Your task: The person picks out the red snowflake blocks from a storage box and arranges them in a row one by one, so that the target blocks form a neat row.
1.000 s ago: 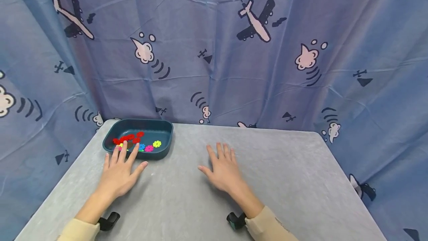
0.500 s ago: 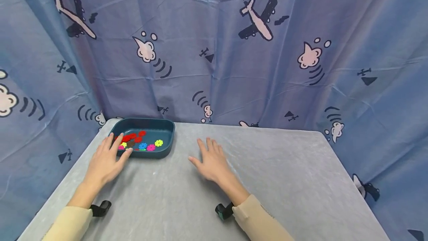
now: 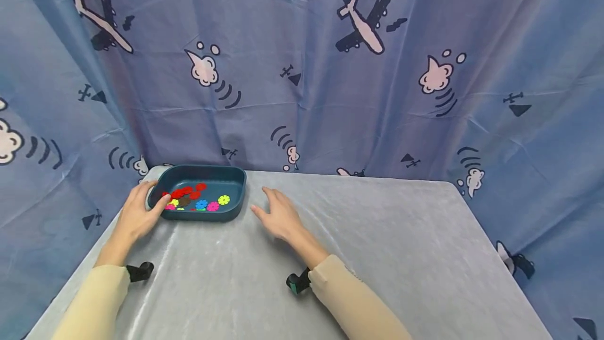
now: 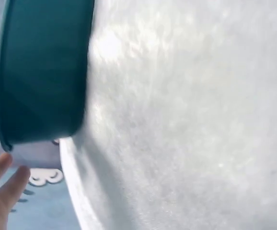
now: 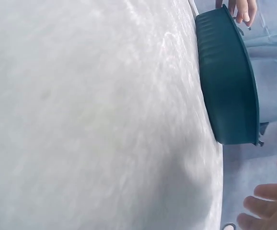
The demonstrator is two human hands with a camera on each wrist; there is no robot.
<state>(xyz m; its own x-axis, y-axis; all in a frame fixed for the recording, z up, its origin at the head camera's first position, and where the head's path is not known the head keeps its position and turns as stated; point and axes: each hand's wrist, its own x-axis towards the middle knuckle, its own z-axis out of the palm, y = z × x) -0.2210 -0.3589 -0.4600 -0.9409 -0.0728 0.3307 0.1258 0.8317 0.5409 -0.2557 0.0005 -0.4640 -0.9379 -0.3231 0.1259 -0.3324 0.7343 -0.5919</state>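
Observation:
A dark teal tray (image 3: 207, 215) stands at the far left of the table. Inside lie small flower-shaped pieces: several red ones (image 3: 187, 190), a blue one (image 3: 201, 204), a pink one (image 3: 213, 206), a yellow one (image 3: 224, 200), plus brown and green bits. My left hand (image 3: 137, 211) is at the tray's left end, fingers spread along the outside, thumb overlapping the near-left rim. The left wrist view shows its fingertips (image 4: 21, 173) right by the tray's end. My right hand (image 3: 279, 215) is off the tray's right end, fingers extended, holding nothing.
A grey-white cloth covers the table (image 3: 377, 235). Behind and beside it hangs a blue curtain (image 3: 302, 67) printed with planes and clouds. Black wrist cameras (image 3: 140, 272) sit at the sleeve cuffs.
My left hand has moved from in front of the tray to its left end. My right hand has moved left and forward, closer to the tray's right end. The tray stays put.

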